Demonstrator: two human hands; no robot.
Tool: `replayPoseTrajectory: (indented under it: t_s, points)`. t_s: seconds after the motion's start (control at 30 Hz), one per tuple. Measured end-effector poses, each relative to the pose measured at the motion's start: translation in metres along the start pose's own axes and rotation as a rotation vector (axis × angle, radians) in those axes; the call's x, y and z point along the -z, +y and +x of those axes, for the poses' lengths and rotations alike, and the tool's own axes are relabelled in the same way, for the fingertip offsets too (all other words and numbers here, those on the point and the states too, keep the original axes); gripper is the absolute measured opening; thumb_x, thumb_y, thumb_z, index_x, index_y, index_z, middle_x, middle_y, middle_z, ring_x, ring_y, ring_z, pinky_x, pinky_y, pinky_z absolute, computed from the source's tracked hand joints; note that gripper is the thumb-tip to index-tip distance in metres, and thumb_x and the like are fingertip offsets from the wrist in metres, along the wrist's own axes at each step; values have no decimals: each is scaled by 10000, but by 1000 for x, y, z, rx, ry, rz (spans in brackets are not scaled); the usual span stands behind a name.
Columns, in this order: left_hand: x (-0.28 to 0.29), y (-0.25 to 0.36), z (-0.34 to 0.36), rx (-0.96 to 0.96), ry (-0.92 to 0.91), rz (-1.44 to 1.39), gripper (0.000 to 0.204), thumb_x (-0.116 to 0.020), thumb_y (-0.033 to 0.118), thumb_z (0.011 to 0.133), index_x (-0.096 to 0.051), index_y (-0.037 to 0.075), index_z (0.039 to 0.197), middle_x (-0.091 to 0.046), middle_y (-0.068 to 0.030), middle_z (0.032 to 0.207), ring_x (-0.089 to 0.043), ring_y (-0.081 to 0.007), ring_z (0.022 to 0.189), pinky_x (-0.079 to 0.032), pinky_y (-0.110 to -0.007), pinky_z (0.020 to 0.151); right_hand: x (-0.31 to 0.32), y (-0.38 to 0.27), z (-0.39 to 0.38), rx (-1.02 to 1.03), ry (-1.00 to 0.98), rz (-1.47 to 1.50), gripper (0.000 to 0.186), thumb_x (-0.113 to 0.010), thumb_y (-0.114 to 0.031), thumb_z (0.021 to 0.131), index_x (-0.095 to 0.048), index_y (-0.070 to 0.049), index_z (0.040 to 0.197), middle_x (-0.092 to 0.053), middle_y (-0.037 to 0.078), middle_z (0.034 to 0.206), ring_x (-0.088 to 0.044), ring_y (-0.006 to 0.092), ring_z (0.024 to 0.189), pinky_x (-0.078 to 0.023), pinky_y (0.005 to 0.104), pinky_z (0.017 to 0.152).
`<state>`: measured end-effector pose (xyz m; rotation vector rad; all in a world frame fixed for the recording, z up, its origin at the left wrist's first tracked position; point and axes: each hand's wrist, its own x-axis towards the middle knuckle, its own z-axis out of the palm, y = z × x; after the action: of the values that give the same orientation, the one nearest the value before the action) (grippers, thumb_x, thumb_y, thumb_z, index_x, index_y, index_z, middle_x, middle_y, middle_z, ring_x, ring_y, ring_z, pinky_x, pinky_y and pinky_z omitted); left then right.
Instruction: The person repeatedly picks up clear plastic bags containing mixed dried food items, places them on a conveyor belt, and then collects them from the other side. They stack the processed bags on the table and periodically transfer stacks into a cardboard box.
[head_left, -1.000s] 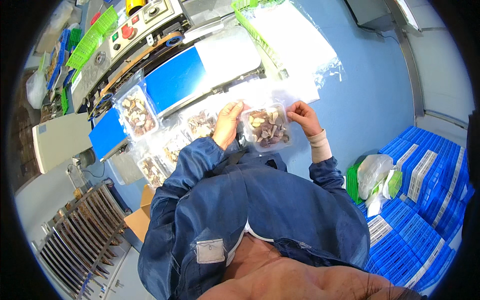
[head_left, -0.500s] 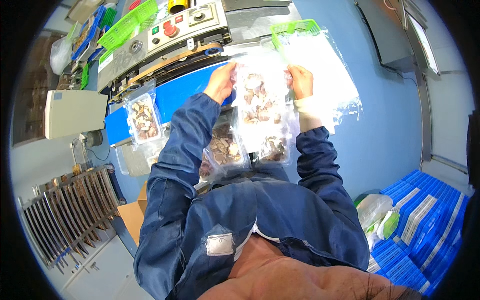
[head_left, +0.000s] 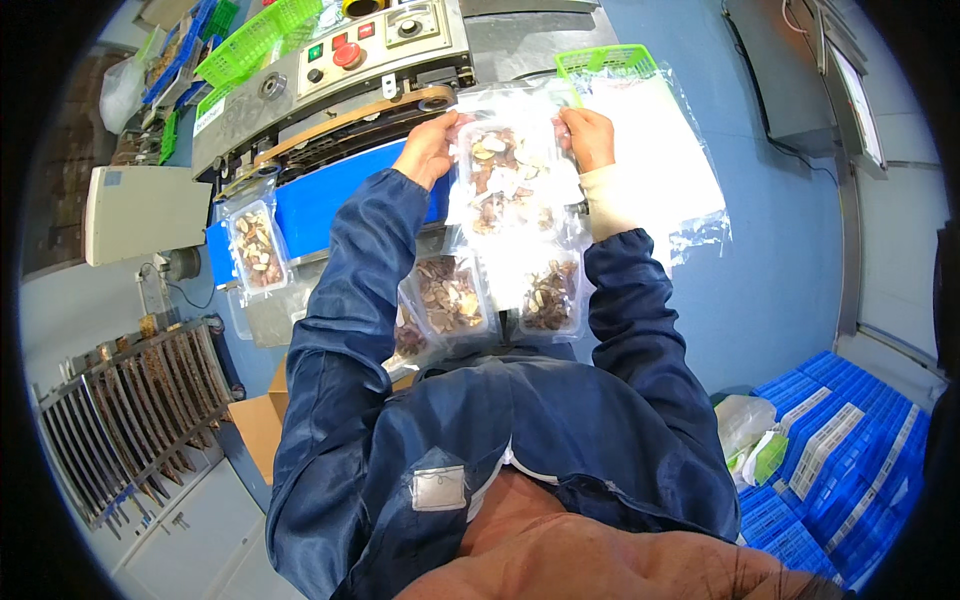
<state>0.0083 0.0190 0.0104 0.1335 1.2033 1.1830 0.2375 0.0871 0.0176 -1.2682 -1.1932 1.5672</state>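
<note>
My left hand [head_left: 428,148] and my right hand [head_left: 589,140] pinch the two upper corners of a clear plastic bag [head_left: 503,178]. Inside it lies a white tray of brown and pale chunks that look like sliced mushrooms. Glare washes out part of the bag. Left of my hands, another bagged tray [head_left: 257,245] hangs along the blue conveyor belt [head_left: 315,208] of a band sealing machine [head_left: 345,95]. Nearer my body sit more filled trays: one in the middle [head_left: 448,297], one to its right [head_left: 549,297], and one partly hidden by my left sleeve.
A green basket [head_left: 606,62] stands at the far right, beside a glaring white pile of plastic bags [head_left: 655,150]. Blue crates [head_left: 850,440] are stacked at the lower right. A slatted metal rack [head_left: 135,430] and a cardboard box [head_left: 262,425] are at left.
Both hands and the held bag have risen slightly away from my body. The bagged tray on the belt has travelled left. The view has shifted a little.
</note>
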Motion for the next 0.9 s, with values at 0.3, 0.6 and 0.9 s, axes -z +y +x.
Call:
replayPoseTrajectory:
  t_s: [0.3, 0.6, 0.9]
  points:
    - [19, 3, -2, -74, 80, -54, 235, -459, 191, 916, -574, -7, 967, -618, -108, 933, -566, -215, 883, -452, -358, 827, -18, 3, 7, 22, -62, -39, 217, -533, -131, 790, -647, 34, 706, -605, 77, 599, -488, 101, 435, -386, 229, 424]
    - [63, 11, -11, -148, 117, -12, 276, -430, 210, 930, -594, -11, 927, -622, -103, 881, -567, -196, 791, -452, -314, 726, -52, -3, 13, -42, -208, -223, 213, -564, -135, 789, -638, 54, 726, -608, 89, 607, -520, 120, 451, -389, 237, 424]
    - [98, 21, -35, -293, 187, -22, 164, -493, 160, 892, -579, 23, 914, -604, -56, 861, -564, -161, 788, -466, -292, 739, -92, -3, 17, -112, -350, -389, 226, -532, -156, 755, -643, 31, 695, -621, 99, 600, -578, 162, 477, -462, 290, 463]
